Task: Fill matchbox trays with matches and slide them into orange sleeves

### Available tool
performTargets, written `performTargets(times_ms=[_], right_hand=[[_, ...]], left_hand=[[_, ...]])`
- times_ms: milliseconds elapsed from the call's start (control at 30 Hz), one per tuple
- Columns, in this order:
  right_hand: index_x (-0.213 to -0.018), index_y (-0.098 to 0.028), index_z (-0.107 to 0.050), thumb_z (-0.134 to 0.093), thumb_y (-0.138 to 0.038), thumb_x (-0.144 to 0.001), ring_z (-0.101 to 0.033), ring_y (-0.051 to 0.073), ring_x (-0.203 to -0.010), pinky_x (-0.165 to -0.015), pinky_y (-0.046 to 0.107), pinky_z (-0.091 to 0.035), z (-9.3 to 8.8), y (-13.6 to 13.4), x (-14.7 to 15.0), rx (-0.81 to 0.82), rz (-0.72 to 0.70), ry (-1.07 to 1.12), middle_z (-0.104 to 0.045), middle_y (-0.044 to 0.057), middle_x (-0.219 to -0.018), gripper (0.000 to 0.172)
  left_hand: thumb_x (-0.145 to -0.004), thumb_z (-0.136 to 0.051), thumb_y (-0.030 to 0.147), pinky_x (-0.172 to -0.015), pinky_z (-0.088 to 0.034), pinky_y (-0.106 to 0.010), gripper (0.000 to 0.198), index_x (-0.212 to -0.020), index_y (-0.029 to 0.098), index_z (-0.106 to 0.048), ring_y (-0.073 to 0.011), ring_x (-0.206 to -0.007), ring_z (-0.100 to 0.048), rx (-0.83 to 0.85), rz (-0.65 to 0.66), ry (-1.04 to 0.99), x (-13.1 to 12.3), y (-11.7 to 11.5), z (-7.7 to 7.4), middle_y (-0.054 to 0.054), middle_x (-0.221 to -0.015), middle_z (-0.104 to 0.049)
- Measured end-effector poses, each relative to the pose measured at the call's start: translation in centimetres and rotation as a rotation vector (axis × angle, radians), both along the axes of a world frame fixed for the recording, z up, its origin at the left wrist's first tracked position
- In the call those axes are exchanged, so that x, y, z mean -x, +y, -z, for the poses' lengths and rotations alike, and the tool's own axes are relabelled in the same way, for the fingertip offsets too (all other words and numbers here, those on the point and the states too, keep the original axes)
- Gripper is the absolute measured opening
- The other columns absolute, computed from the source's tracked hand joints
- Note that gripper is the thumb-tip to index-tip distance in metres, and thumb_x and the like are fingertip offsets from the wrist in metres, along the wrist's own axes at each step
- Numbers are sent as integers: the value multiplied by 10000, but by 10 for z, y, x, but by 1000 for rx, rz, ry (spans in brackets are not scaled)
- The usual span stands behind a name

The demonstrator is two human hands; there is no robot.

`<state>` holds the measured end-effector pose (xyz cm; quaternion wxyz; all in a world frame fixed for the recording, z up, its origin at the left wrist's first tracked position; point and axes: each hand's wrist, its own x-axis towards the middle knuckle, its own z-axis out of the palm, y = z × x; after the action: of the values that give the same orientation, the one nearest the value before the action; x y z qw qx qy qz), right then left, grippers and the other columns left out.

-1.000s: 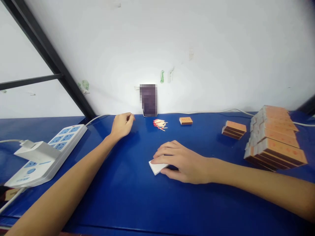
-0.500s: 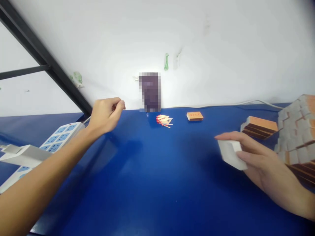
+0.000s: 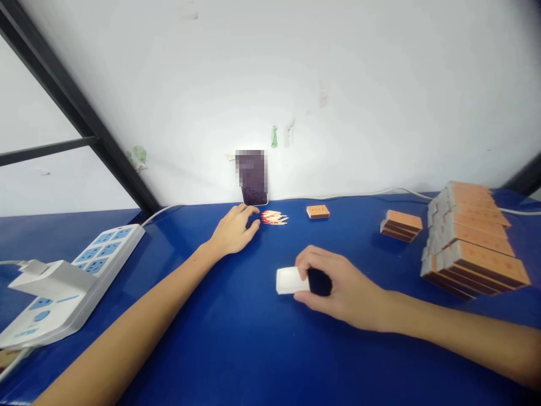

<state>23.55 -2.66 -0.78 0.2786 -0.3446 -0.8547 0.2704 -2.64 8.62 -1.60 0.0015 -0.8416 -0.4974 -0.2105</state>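
My right hand pinches a small white matchbox tray by its right end, over the middle of the blue table. The tray looks empty. My left hand is just left of a small pile of red-tipped matches, thumb and fingers apart with nothing between them. Its fingertips come close to the match heads; I cannot tell whether they touch. Right of the pile lies a single orange matchbox.
A short stack of matchboxes and a larger stack stand at the right. On the left lies a white power strip with a plugged-in adapter. A dark phone-like object leans against the wall, and a cable runs along the table's back.
My right hand has carried the white tray from the right to the middle of the table. My left hand has moved right to the matches and its fingers have spread. The view has shifted.
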Motion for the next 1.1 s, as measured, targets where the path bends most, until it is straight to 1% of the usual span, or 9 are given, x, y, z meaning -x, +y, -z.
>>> performTargets(times_ms=[67, 167, 400, 533, 633, 700, 833, 967, 1100], right_hand=[[-915, -239, -509, -671, -266, -831, -558, 184, -883, -801, 332, -466, -1, -3, 11, -1, -62, -48, -616, 22, -991, 184], [-1013, -244, -533, -659, -259, -834, -553, 203, -953, -892, 379, -437, 2, -7, 18, -22, -121, -142, -626, 23, -1035, 219], [-1097, -231, -539, -623, -263, -845, -547, 229, -987, -929, 423, -407, 3, -9, 16, -99, -135, -163, -642, 55, -1091, 268], [-1166, -231, -545, -627, -283, -849, -549, 234, -986, -910, 424, -425, -3, -12, 17, -92, -171, -168, -640, 57, -1073, 332], [-1230, -229, -528, -562, -306, -915, -568, 217, -1015, -891, 389, -458, -2, -5, 13, -62, -125, -40, -630, 75, -1128, 326], [-1189, -224, -549, -510, -285, -943, -594, 182, -918, -809, 338, -485, 1, 7, 11, -52, -29, 76, -641, 66, -1065, 257], [-1079, -203, -591, -513, -207, -891, -587, 141, -720, -667, 283, -470, 5, 39, 10, -2, 107, 84, -644, 15, -859, 204], [-893, -195, -605, -488, -174, -866, -495, 118, -555, -567, 255, -378, 7, 62, 19, -43, 113, -31, -543, -49, -620, 122], [-869, -187, -602, -454, -175, -888, -480, 126, -541, -632, 283, -353, 12, 68, 28, -233, 150, -101, -530, -47, -579, 150]], left_hand=[[-970, -428, 390, -1064, -408, -414, 454, -1325, 137, -554, -273, -1192, -540, 8, 91, -22, -9, 8, -1, -133, -1286, -588], [-996, -398, 397, -1123, -368, -423, 482, -1393, 150, -518, -272, -1301, -484, 21, 188, -2, -25, 22, -1, -136, -1423, -515], [-1038, -312, 363, -1086, -422, -381, 445, -1247, 169, -654, -238, -1229, -575, 40, 332, 72, -39, 34, 8, -97, -1286, -656], [-1023, -364, 327, -1063, -447, -386, 395, -1232, 185, -668, -244, -1218, -587, 41, 333, 92, -37, 18, 9, -94, -1258, -672], [-1021, -359, 290, -1030, -475, -389, 384, -1223, 184, -669, -246, -1191, -604, 48, 343, 90, -38, -5, 5, -102, -1227, -682], [-1018, -377, 292, -1015, -486, -381, 366, -1192, 183, -679, -248, -1180, -611, 54, 336, 76, -39, -24, 1, -111, -1197, -688], [-1014, -388, 282, -953, -521, -392, 339, -1153, 184, -681, -259, -1124, -631, 58, 278, 93, -42, -56, -5, -126, -1170, -678], [-1031, -346, 295, -957, -525, -397, 360, -1159, 175, -660, -248, -1096, -636, 47, 268, 66, -38, -63, -4, -127, -1179, -662], [-1036, -328, 283, -1012, -503, -392, 373, -1289, 193, -586, -229, -1156, -607, 28, 262, -35, -30, -59, 4, -116, -1255, -634]])
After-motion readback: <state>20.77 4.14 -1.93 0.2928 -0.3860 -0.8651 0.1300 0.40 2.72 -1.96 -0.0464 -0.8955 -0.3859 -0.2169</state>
